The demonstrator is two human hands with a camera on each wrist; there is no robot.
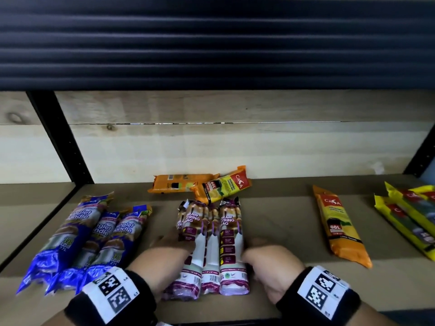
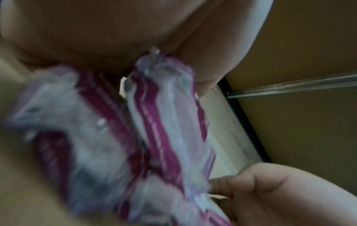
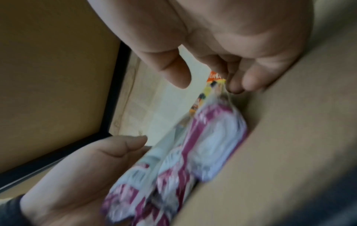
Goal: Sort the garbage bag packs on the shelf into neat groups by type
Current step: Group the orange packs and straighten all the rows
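The three drawstring packs (image 1: pixel 209 245) lie side by side at the shelf's (image 1: pixel 282 227) near middle, long axes running near to far. The left hand (image 1: pixel 164 257) presses flat-fingered against the group's left flank and the right hand (image 1: pixel 268 267), fingers loosely extended, against its right; neither grips. Squaring the group turns on pushing inward across those axes, both hands equally near.

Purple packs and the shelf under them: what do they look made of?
Purple packs: thin glossy plastic film, judging by the shine and the crinkled sealed ends. Shelf: a matte brown board, perhaps cardboard or fibreboard; the flat, dull, grainless surface leaves that open. The back wall looks like pale unfinished wood, with knots and plank seams.
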